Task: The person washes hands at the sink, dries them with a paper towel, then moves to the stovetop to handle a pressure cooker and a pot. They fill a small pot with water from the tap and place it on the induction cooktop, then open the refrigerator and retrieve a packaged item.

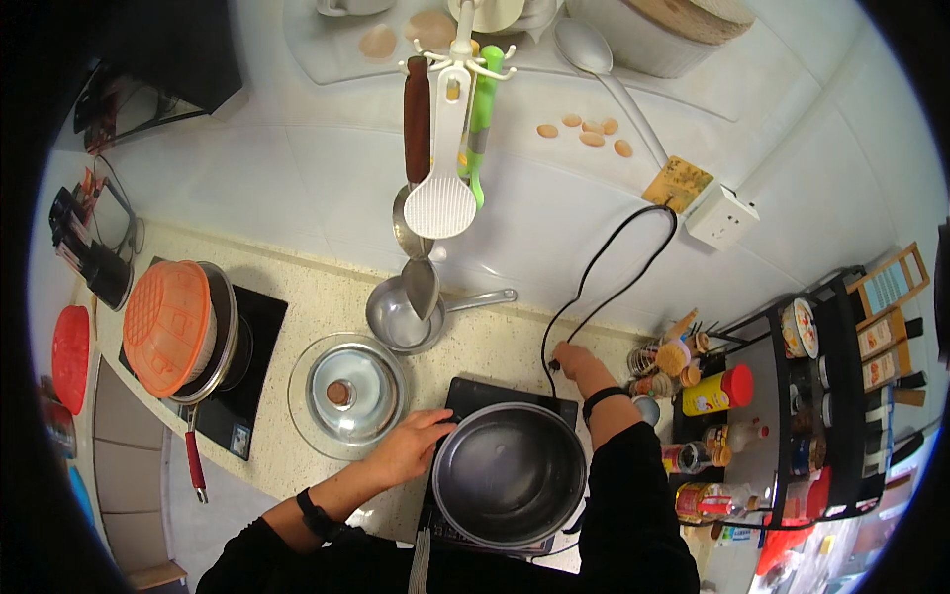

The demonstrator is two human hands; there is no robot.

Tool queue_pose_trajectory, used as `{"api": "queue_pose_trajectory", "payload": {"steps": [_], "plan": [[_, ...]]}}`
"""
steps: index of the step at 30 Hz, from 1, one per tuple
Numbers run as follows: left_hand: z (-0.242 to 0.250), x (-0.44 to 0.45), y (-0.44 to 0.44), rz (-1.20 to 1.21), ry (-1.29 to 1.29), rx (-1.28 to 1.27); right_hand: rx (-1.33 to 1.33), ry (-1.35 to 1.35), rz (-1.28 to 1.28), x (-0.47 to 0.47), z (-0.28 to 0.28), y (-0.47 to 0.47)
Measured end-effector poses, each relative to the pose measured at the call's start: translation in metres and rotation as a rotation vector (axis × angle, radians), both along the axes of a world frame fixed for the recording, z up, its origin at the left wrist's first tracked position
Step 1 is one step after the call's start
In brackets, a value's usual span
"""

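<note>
A wide dark pot [510, 475] stands uncovered on a black portable cooktop [475, 393]; its inside looks bare. My left hand [408, 449] is at the pot's left rim with its fingers apart; whether it touches the rim or a handle there I cannot tell. Behind the cooktop, at the right, my right hand [577, 361] has its fingers closed on a black power cord [545, 349]. From there the cord loops up to an outlet with a patterned cover [677, 182] on the wall. Left of the pot lies a glass lid [356, 390] with a brown knob.
A small steel saucepan [404, 315] sits near the wall, below hanging utensils [441, 185]. Farther left, an orange basket [167, 327] rests on a pan with a red handle [194, 460] on a second cooktop. Seasoning bottles [716, 390] and a black rack [779, 416] stand at the right.
</note>
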State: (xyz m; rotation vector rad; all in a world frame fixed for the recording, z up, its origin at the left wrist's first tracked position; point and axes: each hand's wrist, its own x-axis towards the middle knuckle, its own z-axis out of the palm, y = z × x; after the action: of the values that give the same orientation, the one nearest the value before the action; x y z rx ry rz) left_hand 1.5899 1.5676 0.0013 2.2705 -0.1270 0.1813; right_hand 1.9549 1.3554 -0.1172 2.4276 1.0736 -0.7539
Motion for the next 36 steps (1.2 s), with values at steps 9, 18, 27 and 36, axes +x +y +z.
{"api": "queue_pose_trajectory", "payload": {"steps": [9, 18, 27, 36], "plan": [[-0.010, -0.003, -0.001, 0.021, -0.003, -0.064, 0.561, -0.032, 0.193, 0.000, 0.023, 0.009], [-0.014, -0.004, 0.000, 0.022, -0.084, -0.047, 1.617, 0.354, -0.755, -0.086, 0.214, 0.010], [-0.025, -0.007, 0.000, 0.021, -0.158, -0.032, 1.113, -1.107, -0.537, -0.042, 0.336, -0.054], [-0.037, -0.007, 0.001, 0.007, -0.127, 0.003, 1.086, -1.128, -0.581, 0.003, 0.336, -0.053]]}}
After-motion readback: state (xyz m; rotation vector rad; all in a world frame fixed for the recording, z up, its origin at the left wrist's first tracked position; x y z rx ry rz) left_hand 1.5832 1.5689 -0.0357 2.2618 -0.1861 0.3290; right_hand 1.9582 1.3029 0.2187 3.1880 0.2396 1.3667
